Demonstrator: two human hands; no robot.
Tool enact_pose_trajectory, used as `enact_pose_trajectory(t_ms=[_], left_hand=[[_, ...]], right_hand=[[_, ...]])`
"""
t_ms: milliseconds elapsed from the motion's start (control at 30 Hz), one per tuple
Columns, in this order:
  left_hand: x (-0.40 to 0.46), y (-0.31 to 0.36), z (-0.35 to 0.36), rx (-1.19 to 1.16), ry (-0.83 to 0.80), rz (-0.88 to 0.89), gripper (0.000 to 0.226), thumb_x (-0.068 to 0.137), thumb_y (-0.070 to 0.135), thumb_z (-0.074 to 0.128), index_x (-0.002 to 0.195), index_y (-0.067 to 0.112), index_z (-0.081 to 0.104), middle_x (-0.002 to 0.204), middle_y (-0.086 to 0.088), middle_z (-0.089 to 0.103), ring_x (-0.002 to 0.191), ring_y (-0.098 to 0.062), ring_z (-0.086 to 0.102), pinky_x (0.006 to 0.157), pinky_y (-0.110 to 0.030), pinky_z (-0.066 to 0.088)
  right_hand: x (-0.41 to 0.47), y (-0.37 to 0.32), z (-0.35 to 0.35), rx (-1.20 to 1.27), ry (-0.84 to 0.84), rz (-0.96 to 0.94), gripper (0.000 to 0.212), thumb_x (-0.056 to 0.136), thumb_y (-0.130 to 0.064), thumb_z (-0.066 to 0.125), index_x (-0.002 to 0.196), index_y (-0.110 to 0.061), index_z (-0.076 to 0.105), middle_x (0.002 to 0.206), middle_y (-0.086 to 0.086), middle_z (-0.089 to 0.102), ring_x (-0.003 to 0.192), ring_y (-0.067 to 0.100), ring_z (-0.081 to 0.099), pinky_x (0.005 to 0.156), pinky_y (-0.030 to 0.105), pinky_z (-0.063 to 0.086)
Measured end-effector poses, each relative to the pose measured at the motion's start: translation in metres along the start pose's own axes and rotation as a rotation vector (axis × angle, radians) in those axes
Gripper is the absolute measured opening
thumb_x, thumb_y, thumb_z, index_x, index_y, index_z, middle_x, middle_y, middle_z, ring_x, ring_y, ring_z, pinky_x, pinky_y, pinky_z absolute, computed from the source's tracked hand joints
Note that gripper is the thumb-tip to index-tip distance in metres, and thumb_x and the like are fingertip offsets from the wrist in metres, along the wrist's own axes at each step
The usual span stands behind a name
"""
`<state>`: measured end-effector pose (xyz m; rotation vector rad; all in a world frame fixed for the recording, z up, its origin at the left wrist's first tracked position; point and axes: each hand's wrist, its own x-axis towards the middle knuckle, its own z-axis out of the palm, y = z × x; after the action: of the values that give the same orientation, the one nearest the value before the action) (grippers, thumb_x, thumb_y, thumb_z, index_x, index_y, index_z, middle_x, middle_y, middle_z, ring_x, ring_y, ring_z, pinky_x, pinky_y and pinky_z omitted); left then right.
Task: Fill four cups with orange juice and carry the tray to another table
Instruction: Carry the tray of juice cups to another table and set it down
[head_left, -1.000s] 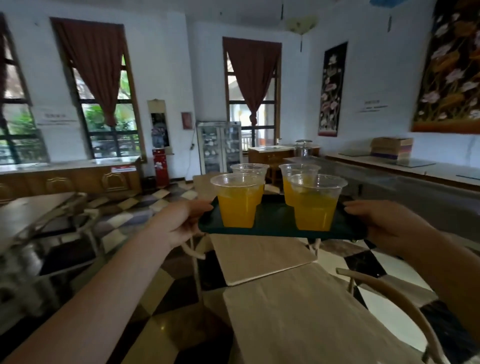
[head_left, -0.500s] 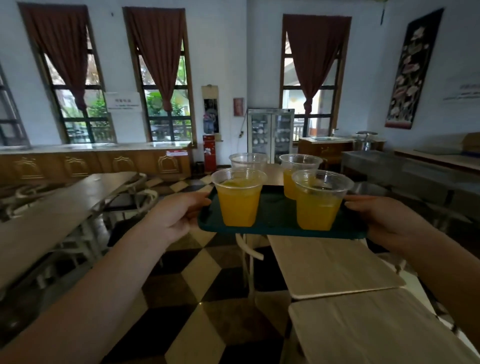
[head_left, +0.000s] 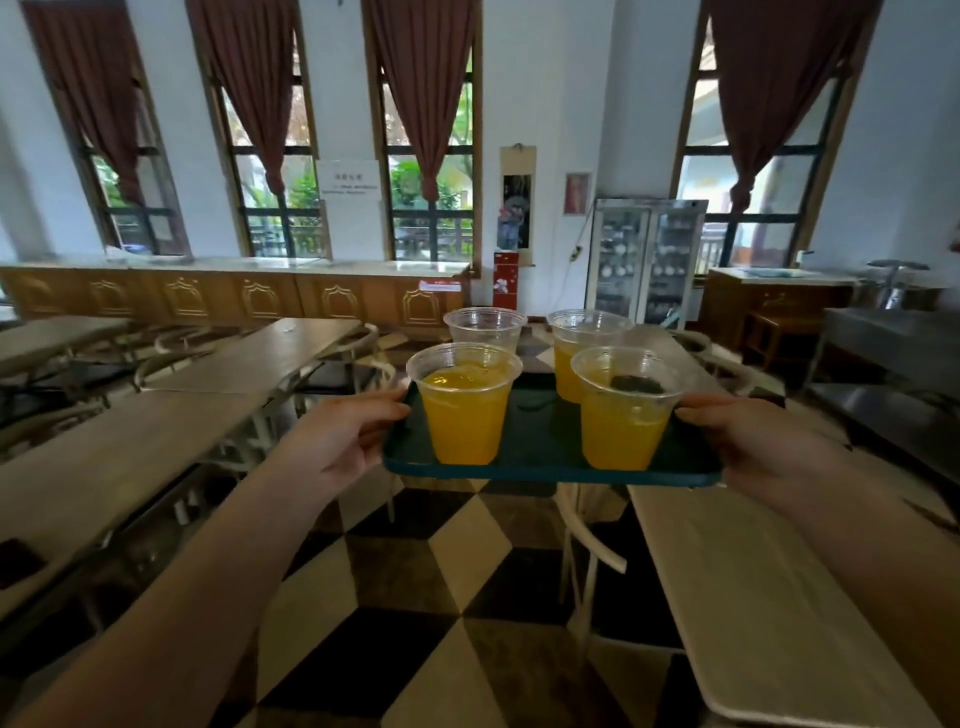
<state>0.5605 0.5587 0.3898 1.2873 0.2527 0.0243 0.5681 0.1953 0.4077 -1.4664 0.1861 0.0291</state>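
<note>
Four juice cups (head_left: 464, 405) on green tray (head_left: 540, 441), both hands gripping, wall sign (head_left: 349, 182) illegible

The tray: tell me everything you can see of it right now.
The tray is dark green, rectangular with rounded corners and a low raised rim, plastic by its look. It is held roughly level in the air above the floor between tables. The left hand grips its left edge, the right hand its right. Four clear cups of orange juice stand upright on it.
</note>
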Motion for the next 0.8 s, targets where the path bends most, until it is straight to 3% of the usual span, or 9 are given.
enact_pose_trajectory(t_ms=[67, 167, 400, 567, 667, 733, 800], left_hand=[[0.033, 0.007, -0.002, -0.003, 0.023, 0.019, 0.031, 0.086, 0.0, 0.067, 0.115, 0.01, 0.073, 0.114, -0.012, 0.074, 0.106, -0.027, 0.068, 0.072, -0.036, 0.06], [0.079, 0.018, -0.001, -0.014, 0.044, 0.049, 0.029, 0.09, 0.002, 0.063, 0.116, 0.008, 0.072, 0.113, -0.014, 0.073, 0.106, -0.028, 0.068, 0.09, -0.041, 0.057], [0.192, 0.036, -0.002, 0.008, 0.11, 0.13, 0.027, 0.089, 0.004, 0.065, 0.115, 0.006, 0.073, 0.112, -0.015, 0.074, 0.105, -0.027, 0.07, 0.094, -0.045, 0.056], [0.281, 0.047, -0.014, 0.007, 0.12, 0.115, 0.028, 0.089, 0.004, 0.064, 0.116, 0.006, 0.072, 0.112, -0.014, 0.074, 0.106, -0.027, 0.069, 0.088, -0.042, 0.058], [0.344, 0.054, -0.023, 0.02, 0.077, 0.068, 0.031, 0.09, 0.002, 0.062, 0.12, 0.005, 0.069, 0.117, -0.015, 0.072, 0.108, -0.028, 0.067, 0.087, -0.041, 0.058], [0.391, 0.061, -0.031, 0.009, 0.052, 0.05, 0.032, 0.091, 0.002, 0.062, 0.122, 0.005, 0.068, 0.12, -0.015, 0.071, 0.108, -0.027, 0.067, 0.08, -0.037, 0.06], [0.438, 0.07, -0.041, -0.005, 0.013, 0.047, 0.033, 0.091, 0.002, 0.061, 0.123, 0.006, 0.068, 0.119, -0.014, 0.071, 0.105, -0.025, 0.068, 0.068, -0.031, 0.061]], right_hand=[[0.042, -0.002, 0.013, 0.007, -0.032, 0.003, 0.028, 0.094, -0.001, 0.049, 0.116, -0.006, 0.066, 0.112, 0.017, 0.069, 0.105, 0.03, 0.064, 0.078, 0.038, 0.053], [0.1, -0.013, 0.029, 0.021, -0.054, -0.014, 0.026, 0.093, -0.002, 0.053, 0.114, -0.007, 0.068, 0.114, 0.016, 0.069, 0.108, 0.03, 0.064, 0.086, 0.039, 0.052], [0.226, -0.038, 0.071, -0.032, -0.118, -0.05, 0.019, 0.095, -0.003, 0.052, 0.095, -0.015, 0.066, 0.101, 0.01, 0.066, 0.092, 0.021, 0.061, 0.067, 0.031, 0.046], [0.316, -0.039, 0.103, -0.029, -0.151, -0.007, 0.023, 0.093, -0.004, 0.053, 0.11, -0.009, 0.068, 0.119, 0.017, 0.065, 0.111, 0.03, 0.06, 0.073, 0.035, 0.05], [0.371, -0.04, 0.127, -0.031, -0.137, 0.012, 0.03, 0.093, -0.005, 0.053, 0.121, -0.008, 0.065, 0.121, 0.016, 0.066, 0.11, 0.028, 0.062, 0.064, 0.031, 0.06], [0.406, -0.039, 0.147, -0.023, -0.129, 0.018, 0.031, 0.094, -0.004, 0.053, 0.122, -0.008, 0.064, 0.12, 0.015, 0.066, 0.106, 0.026, 0.064, 0.058, 0.027, 0.059], [0.441, -0.039, 0.167, -0.011, -0.107, 0.019, 0.032, 0.094, -0.004, 0.053, 0.124, -0.009, 0.063, 0.121, 0.014, 0.065, 0.107, 0.025, 0.062, 0.065, 0.029, 0.053]])
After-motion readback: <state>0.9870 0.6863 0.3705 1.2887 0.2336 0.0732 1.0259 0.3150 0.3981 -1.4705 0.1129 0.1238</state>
